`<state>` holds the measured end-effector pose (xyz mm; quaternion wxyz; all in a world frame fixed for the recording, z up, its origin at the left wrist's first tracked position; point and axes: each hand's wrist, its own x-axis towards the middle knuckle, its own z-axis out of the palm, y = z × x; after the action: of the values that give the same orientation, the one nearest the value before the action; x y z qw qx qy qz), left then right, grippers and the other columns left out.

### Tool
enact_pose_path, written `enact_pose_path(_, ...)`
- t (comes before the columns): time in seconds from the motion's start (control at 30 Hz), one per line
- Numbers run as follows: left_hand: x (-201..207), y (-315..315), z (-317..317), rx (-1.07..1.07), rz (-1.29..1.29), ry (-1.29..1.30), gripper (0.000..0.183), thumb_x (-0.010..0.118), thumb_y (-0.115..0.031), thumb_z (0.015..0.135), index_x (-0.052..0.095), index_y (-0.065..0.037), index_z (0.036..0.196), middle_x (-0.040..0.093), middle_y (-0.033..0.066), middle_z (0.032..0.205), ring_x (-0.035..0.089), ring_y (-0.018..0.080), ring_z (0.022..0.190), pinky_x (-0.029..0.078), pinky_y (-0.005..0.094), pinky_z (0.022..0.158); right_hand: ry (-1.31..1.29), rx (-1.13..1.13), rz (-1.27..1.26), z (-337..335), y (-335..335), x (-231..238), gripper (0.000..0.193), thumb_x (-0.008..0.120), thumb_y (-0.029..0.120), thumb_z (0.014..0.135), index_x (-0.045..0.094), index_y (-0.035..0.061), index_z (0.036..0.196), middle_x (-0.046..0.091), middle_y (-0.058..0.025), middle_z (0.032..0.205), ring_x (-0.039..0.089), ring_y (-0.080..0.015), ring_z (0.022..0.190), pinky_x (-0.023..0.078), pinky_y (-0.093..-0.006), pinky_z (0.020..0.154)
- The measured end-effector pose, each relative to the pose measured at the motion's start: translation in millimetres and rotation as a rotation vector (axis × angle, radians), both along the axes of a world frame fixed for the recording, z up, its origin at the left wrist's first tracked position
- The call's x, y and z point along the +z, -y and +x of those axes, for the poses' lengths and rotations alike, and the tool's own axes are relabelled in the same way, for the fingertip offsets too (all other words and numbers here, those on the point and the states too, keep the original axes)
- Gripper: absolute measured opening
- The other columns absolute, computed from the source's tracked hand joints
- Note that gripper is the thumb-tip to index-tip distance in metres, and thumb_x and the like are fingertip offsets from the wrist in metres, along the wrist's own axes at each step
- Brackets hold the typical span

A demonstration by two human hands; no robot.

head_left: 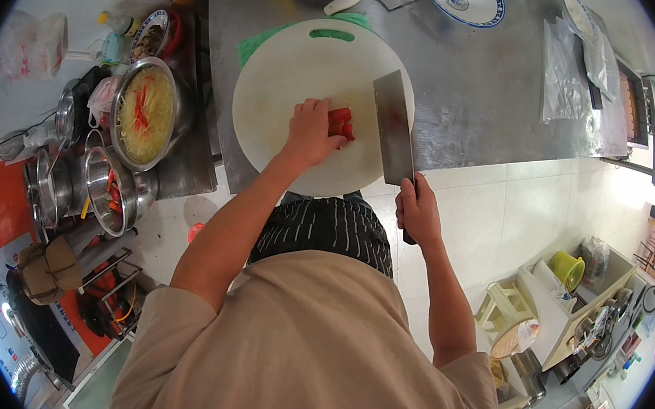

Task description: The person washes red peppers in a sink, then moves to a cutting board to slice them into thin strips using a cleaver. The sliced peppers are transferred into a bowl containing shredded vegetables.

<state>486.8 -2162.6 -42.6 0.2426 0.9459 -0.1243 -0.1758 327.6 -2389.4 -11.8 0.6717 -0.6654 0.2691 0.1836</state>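
On the round white cutting board, my left hand is closed around one side of a piece of red pepper, its fingers curled on the pepper. My right hand grips the dark handle of a cleaver. The broad blade lies over the board's right side, to the right of the pepper and apart from it. A green cloth sticks out from beneath the board's far edge.
A second knife with a white handle and a blue-rimmed plate lie at the table's far side. Plastic bags are at the right. Left of me stand a bowl of pale shreds and a bowl with red and orange pieces.
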Motion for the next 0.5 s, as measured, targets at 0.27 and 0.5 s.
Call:
enact_pose_path(0.27,1,-8,8,-0.087,-0.084,-0.040,0.053,0.086,-0.013,0.071,0.065,-0.003,0.118,0.059,0.0187,0.119,0.056,0.0401,0.111,0.049,0.0469,0.098,0.029,0.097,-0.187,1,-2,0,0.028,0.054,0.030,0.106,0.053,0.0018,0.106,0.058,-0.0108,0.066,0.057,-0.0251,0.054,0.046,-0.0398,0.052)
enact_pose_path(0.5,11,-21,14,-0.352,-0.079,-0.090,0.043,0.082,-0.009,0.073,0.066,-0.003,0.113,0.060,0.0183,0.118,0.056,0.0401,0.110,0.048,0.0461,0.099,0.130,0.364,-0.448,-11,-9,17,0.030,0.058,0.030,0.103,0.051,0.0016,0.109,0.065,-0.0274,0.080,0.062,-0.0515,0.078,0.047,-0.0535,0.066)
